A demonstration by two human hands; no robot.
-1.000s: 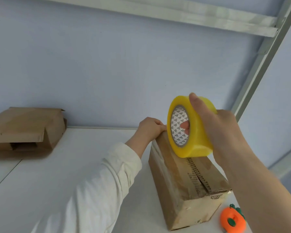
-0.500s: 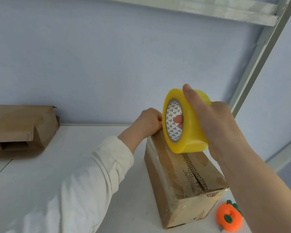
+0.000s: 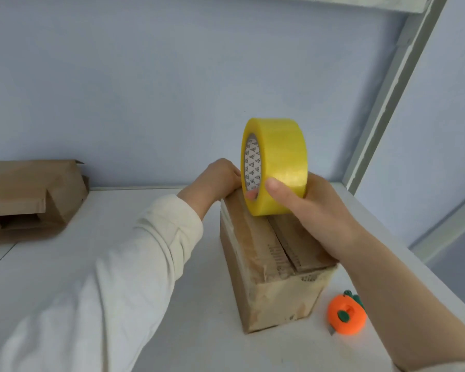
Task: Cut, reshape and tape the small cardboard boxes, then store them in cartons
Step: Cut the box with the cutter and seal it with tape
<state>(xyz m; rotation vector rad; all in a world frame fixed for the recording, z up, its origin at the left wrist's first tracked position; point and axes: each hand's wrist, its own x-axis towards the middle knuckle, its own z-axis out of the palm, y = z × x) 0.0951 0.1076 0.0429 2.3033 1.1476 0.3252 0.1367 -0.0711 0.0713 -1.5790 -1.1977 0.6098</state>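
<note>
Brown, part-flattened cardboard carton (image 3: 30, 194) lies on the white table (image 3: 118, 264), well left of the left hand (image 3: 218, 178), which rests on the far end of a small brown cardboard box (image 3: 269, 264) with its fingers bent over the edge and their tips hidden. Just right of that hand, a fat yellow roll of packing tape (image 3: 277, 167) stands on edge over the box's top seam. The right hand (image 3: 314, 208) grips it, thumb across the outer band and a fingertip inside the core. An orange, round plastic cutter with green trim (image 3: 346, 315) lies beside the right forearm, near the box's front corner.

Two boxes (image 3: 266, 253) (image 3: 30, 194), one tape roll (image 3: 282, 162), one cutter (image 3: 346, 315)
</note>
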